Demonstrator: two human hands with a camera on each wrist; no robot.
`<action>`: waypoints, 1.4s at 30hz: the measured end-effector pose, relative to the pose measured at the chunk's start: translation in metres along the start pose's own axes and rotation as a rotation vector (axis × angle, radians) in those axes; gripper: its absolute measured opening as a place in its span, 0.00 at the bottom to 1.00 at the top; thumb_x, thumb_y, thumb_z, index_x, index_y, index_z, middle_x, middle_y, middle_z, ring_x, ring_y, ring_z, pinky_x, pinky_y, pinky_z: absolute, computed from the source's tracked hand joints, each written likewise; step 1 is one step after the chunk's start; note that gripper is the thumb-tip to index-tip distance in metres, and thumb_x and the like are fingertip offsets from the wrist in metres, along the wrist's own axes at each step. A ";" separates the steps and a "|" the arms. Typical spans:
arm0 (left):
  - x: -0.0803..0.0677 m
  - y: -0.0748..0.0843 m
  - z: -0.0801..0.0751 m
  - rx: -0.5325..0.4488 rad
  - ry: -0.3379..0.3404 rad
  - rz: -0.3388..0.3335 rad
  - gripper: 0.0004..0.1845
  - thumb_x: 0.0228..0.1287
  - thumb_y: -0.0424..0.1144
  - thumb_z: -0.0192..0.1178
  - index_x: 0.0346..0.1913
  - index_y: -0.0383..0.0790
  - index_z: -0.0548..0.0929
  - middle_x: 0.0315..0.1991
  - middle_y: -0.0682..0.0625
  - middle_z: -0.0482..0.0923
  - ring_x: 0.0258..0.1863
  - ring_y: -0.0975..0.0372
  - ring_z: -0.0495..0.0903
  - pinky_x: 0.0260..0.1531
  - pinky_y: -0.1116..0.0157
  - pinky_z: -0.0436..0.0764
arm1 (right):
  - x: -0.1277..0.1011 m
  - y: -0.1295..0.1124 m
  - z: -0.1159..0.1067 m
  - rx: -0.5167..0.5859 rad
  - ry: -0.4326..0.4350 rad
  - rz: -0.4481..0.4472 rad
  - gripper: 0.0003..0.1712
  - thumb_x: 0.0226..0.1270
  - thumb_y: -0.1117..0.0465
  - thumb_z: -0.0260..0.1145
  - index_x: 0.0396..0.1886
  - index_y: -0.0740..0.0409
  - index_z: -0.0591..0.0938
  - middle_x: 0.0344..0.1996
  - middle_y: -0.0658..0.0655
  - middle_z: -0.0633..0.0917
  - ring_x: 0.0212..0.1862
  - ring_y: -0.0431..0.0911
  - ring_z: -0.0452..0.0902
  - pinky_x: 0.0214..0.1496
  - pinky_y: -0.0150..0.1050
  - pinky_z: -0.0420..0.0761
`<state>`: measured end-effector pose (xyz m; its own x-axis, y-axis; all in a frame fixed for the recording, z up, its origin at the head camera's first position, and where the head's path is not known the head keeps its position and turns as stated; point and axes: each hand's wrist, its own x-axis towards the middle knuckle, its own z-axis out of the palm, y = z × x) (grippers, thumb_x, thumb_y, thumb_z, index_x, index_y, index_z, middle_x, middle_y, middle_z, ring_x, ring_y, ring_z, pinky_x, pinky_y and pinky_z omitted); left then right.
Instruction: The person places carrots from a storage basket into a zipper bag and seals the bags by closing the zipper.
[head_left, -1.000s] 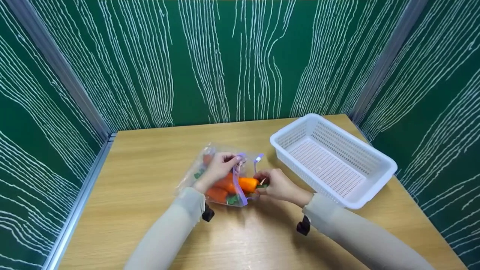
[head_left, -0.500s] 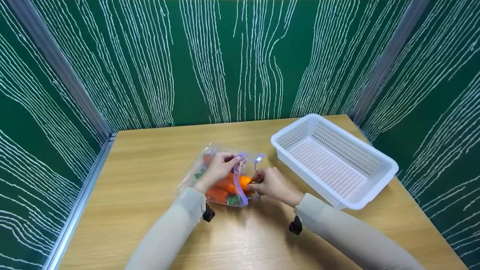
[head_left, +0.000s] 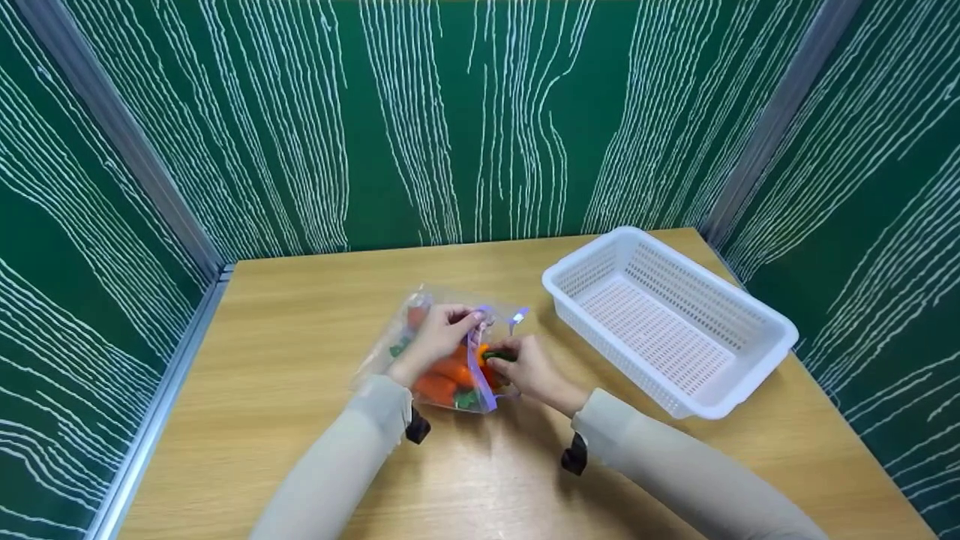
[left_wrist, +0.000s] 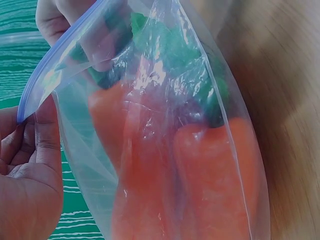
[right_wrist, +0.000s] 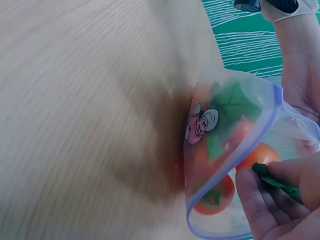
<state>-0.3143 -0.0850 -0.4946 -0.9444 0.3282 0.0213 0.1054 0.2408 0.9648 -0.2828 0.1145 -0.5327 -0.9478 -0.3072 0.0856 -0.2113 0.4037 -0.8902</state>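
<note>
A clear zip bag [head_left: 439,352] with a purple rim lies on the wooden table [head_left: 300,420], holding orange carrots [head_left: 442,375] with green tops. My left hand [head_left: 439,337] pinches the bag's upper rim [left_wrist: 50,75] and holds the mouth wide. My right hand [head_left: 525,364] grips the green leafy end [right_wrist: 272,177] of a carrot [right_wrist: 257,155] that sits in the bag's mouth. Through the plastic in the left wrist view show two carrots [left_wrist: 210,185] side by side. The bag [right_wrist: 220,150] bears a small cartoon print [right_wrist: 202,122].
A white perforated plastic basket [head_left: 750,307] stands empty at the right of the table, a hand's width from my right hand. Green panels with white lines wall the table on three sides. Bare wood lies at the left and front.
My right hand has moved left and pushed the carrot from mostly outside the bag into its mouth. The left hand and the bag have stayed put.
</note>
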 end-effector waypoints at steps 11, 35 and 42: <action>-0.001 0.000 -0.001 0.006 0.001 -0.003 0.15 0.85 0.41 0.58 0.57 0.37 0.91 0.50 0.41 0.91 0.39 0.62 0.81 0.45 0.64 0.83 | -0.005 -0.005 -0.006 -0.075 -0.040 -0.070 0.12 0.72 0.67 0.75 0.51 0.69 0.90 0.43 0.65 0.94 0.41 0.51 0.90 0.40 0.34 0.89; 0.000 0.000 0.001 -0.002 0.028 0.018 0.14 0.85 0.37 0.58 0.55 0.32 0.91 0.43 0.45 0.91 0.35 0.66 0.82 0.41 0.69 0.84 | 0.008 -0.017 -0.062 -0.317 0.149 -0.175 0.14 0.64 0.71 0.79 0.48 0.68 0.89 0.40 0.65 0.90 0.38 0.54 0.88 0.43 0.50 0.90; 0.000 0.000 0.000 0.016 0.037 -0.003 0.14 0.85 0.38 0.58 0.56 0.33 0.90 0.45 0.45 0.91 0.38 0.64 0.82 0.43 0.71 0.84 | 0.019 -0.019 -0.065 -0.406 0.051 -0.208 0.16 0.64 0.72 0.78 0.52 0.65 0.89 0.53 0.64 0.89 0.56 0.63 0.87 0.59 0.58 0.88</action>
<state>-0.3139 -0.0850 -0.4950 -0.9556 0.2934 0.0285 0.1074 0.2562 0.9607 -0.3121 0.1576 -0.4851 -0.8839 -0.3783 0.2749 -0.4648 0.6463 -0.6053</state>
